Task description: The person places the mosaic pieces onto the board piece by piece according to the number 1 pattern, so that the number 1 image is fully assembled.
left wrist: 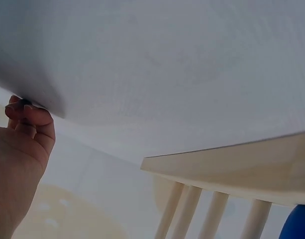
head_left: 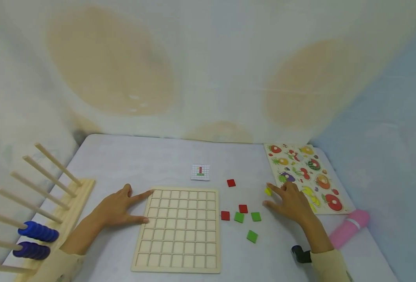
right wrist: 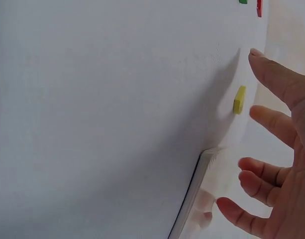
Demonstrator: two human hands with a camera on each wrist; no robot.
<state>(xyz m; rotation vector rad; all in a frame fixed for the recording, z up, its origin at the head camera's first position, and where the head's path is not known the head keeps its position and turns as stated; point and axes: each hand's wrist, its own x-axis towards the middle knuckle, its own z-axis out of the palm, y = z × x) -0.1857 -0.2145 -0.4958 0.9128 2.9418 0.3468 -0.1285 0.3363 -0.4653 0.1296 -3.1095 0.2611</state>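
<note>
R hand [head_left: 290,201] is just beside a small, flat yellow tile [head_left: 268,192], thumb & index apart, nothing gripped. Tile lies on the white-covered tabletop [head_left: 141,156], R of the pale wooden gridded board [head_left: 178,270]. L hand [head_left: 112,207]: thumb & index spread at board's L edge. Step's prob. tile pickup; next move likely needs a light thumb-index pinch.

A pale wooden board [head_left: 179,230], its raised grid of square cells bare, lies flat on the counter [head_left: 141,160]. To its right, three red tiles [head_left: 225,215] and three green tiles [head_left: 239,217] lie scattered, one red just beside the board's edge. A yellow tile [head_left: 268,191], partly hidden from the head view, rests farthest right. Beyond the board lies a small gridded card [head_left: 200,172] with a coloured figure.
</note>
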